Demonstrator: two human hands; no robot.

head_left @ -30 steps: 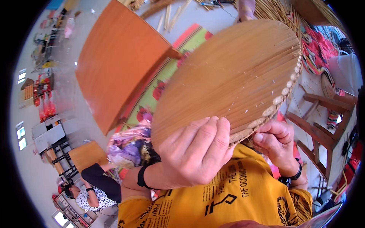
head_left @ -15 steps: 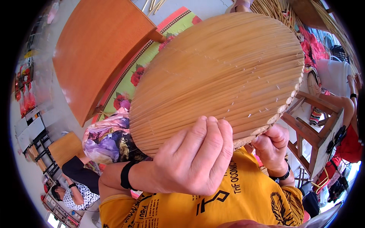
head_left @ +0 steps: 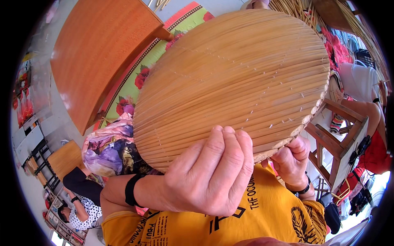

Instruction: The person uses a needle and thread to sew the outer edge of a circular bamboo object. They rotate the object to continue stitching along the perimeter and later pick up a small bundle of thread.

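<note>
A large round mat of stalks [head_left: 230, 78], tan and laid side by side with short white stitches, is tilted up in front of me. Its cut stalk ends form a pale rim along the right side. My right hand [head_left: 292, 160] has its fingers curled at the lower right rim, gripping the edge. My left hand [head_left: 211, 172] is closed in a pinch in front of the mat's lower part, its fingertips pressed together by the stalks. Anything between those fingertips is hidden.
An orange wooden table [head_left: 102, 53] stands at the left, beside a flowered green cloth [head_left: 143, 61]. Bunched patterned fabric [head_left: 106, 147] lies by the mat's left edge. A wooden stool [head_left: 340, 135] is at the right. Another person [head_left: 84, 211] is at lower left; loose stalks [head_left: 295, 10] lie at top right.
The mat has shifted slightly left and up in the view, and the surroundings have slid a little left. Both hands keep nearly the same pose.
</note>
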